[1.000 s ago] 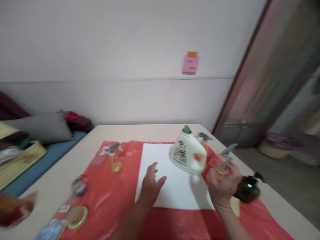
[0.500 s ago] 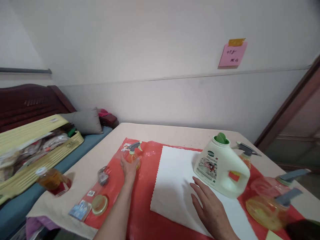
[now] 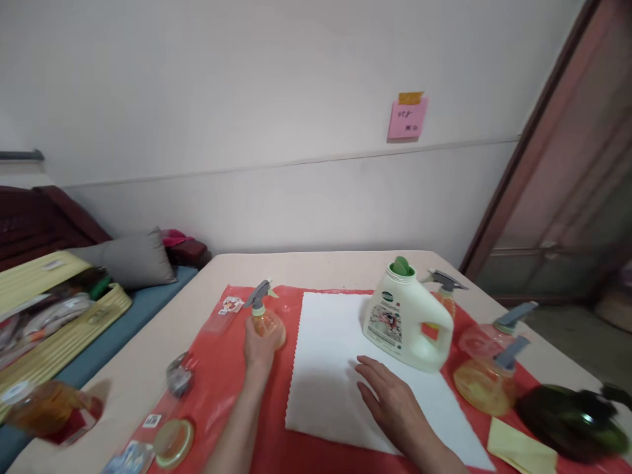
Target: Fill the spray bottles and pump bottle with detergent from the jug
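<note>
My left hand (image 3: 259, 349) is closed round a clear spray bottle (image 3: 273, 322) with orange liquid and a grey trigger head, on the left part of the red sheet (image 3: 217, 368). The bottle leans slightly. Fingers stretched out and empty, my right hand (image 3: 388, 396) hovers over the white mat (image 3: 326, 368). Just beyond it, a large pale green jug (image 3: 417, 322) stands on the mat, with a green piece in its mouth.
At the right are another spray bottle (image 3: 448, 299), a yellow pump bottle (image 3: 484, 385), a pink one (image 3: 486, 342), a dark green bottle (image 3: 567, 421) and a yellow cloth (image 3: 521, 447). On the left lie a round lid (image 3: 172, 442), a crumpled packet (image 3: 179, 376) and an amber bottle (image 3: 52, 409).
My view has swung right. My left hand's grip on the spray bottle looks closer, and the bottle has turned slightly. My right hand remains open over the mat.
</note>
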Tool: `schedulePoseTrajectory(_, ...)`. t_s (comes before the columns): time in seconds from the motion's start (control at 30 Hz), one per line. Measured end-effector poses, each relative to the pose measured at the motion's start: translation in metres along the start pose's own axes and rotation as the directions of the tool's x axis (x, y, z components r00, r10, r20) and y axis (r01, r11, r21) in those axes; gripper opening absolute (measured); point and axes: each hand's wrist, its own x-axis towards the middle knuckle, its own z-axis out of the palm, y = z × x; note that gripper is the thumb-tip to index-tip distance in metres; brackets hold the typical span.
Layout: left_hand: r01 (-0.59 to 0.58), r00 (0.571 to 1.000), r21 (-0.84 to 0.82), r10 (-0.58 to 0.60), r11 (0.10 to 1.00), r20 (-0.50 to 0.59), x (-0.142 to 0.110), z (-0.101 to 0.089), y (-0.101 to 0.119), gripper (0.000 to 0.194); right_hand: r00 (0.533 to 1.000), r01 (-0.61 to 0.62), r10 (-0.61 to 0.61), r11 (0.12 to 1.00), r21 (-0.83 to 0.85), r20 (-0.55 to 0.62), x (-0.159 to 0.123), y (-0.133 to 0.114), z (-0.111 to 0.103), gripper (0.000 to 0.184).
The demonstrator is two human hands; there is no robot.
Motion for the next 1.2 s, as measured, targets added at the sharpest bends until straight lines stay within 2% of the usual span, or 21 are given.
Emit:
schedulePoseTrajectory(0.07,-0.027,0.99,-0.066,0.036,0.997,0.135,-0.029,0.016,0.009,0.065,0.996,-0.08,0.077,0.993,0.087,0.041,0.001,-0.003,-0.003,0.031)
schedulePoseTrajectory(0.13,-0.053,0.954,-0.148,0.094,0.987,0.284,-0.059,0.032,0.016,0.061,0.977,-0.201,0.183,0.961,0.19,0.11,0.002,-0.009,-0.006,0.041)
schedulePoseTrajectory(0.23,-0.045,0.879,-0.251,0.158,0.967,0.451,-0.097,0.051,0.024,0.059,0.912,-0.397,0.331,0.862,0.316,0.243,0.005,-0.018,-0.006,0.085)
schedulePoseTrajectory(0.3,-0.011,0.841,-0.284,0.162,0.959,0.516,-0.115,0.061,0.028,0.061,0.881,-0.469,0.386,0.792,0.391,0.275,0.007,-0.022,-0.002,0.102)
schedulePoseTrajectory(0.37,0.013,0.825,-0.292,0.154,0.956,0.543,-0.126,0.067,0.032,0.065,0.872,-0.489,0.418,0.736,0.468,0.255,0.008,-0.024,0.002,0.106)
schedulePoseTrajectory(0.47,0.002,0.817,-0.346,0.197,0.938,0.541,-0.133,0.068,0.038,0.064,0.86,-0.504,0.453,0.692,0.517,0.232,0.009,-0.021,0.005,0.095)
schedulePoseTrajectory(0.57,-0.04,0.809,-0.42,0.276,0.907,0.519,-0.132,0.061,0.045,0.049,0.849,-0.526,0.464,0.691,0.495,0.253,0.009,-0.018,0.003,0.083)
schedulePoseTrajectory(0.63,-0.069,0.833,-0.407,0.277,0.911,0.479,-0.127,0.054,0.048,0.042,0.847,-0.531,0.46,0.701,0.475,0.267,0.009,-0.017,0.002,0.085)
schedulePoseTrajectory(0.7,-0.074,0.878,-0.405,0.252,0.911,0.406,-0.121,0.049,0.049,0.04,0.847,-0.531,0.453,0.717,0.451,0.277,0.009,-0.017,0.001,0.086)
schedulePoseTrajectory(0.77,-0.052,0.926,-0.466,0.217,0.883,0.308,-0.112,0.044,0.049,0.041,0.847,-0.531,0.452,0.731,0.428,0.28,0.01,-0.015,0.0,0.087)
schedulePoseTrajectory(0.87,-0.012,0.988,-0.611,0.104,0.791,0.115,-0.089,0.036,0.047,0.041,0.837,-0.547,0.473,0.736,0.399,0.276,0.012,-0.01,-0.002,0.082)
schedulePoseTrajectory(0.93,-0.012,1.0,-0.691,0.01,0.723,-0.007,-0.069,0.028,0.042,0.038,0.815,-0.579,0.519,0.723,0.376,0.259,0.012,-0.005,-0.004,0.079)
schedulePoseTrajectory(1.0,-0.021,0.996,-0.703,-0.042,0.711,-0.073,-0.049,0.021,0.034,0.034,0.781,-0.623,0.582,0.697,0.356,0.228,0.013,0.002,-0.006,0.079)
schedulePoseTrajectory(1.1,0.011,0.994,-0.65,-0.077,0.76,-0.073,-0.024,0.017,0.018,0.031,0.726,-0.678,0.663,0.645,0.352,0.184,0.016,0.01,-0.009,0.08)
schedulePoseTrajectory(1.2,0.11,0.994,-0.513,-0.088,0.851,0.066,-0.014,0.03,0.002,0.03,0.686,-0.711,0.703,0.592,0.381,0.188,0.018,0.011,-0.013,0.081)
